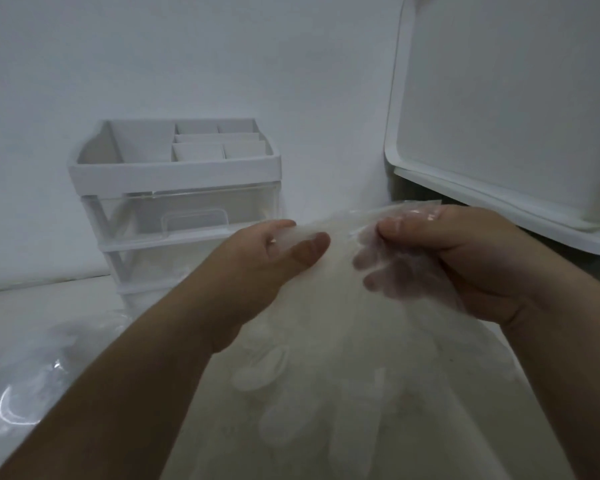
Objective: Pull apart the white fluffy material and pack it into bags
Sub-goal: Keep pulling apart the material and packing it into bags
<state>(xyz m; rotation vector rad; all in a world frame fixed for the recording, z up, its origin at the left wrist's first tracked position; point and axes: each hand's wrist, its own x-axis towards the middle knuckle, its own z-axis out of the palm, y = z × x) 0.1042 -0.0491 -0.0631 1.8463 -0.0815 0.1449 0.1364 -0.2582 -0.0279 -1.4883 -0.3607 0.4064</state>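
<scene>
A clear plastic bag (340, 358) hangs in front of me, held up by its top edge. Pale white fluffy material (267, 372) shows dimly through its film in soft lumps. My left hand (264, 268) pinches the bag's upper left edge between thumb and fingers. My right hand (465, 261) grips the upper right edge, and its fingers show through the film. The two hands sit close together at the bag's mouth.
A white desk organiser (174, 164) with top compartments and clear drawers stands against the wall behind the hands. A white bin with its lid (499, 109) looms at the upper right. Crumpled clear plastic (25, 386) lies on the surface at the lower left.
</scene>
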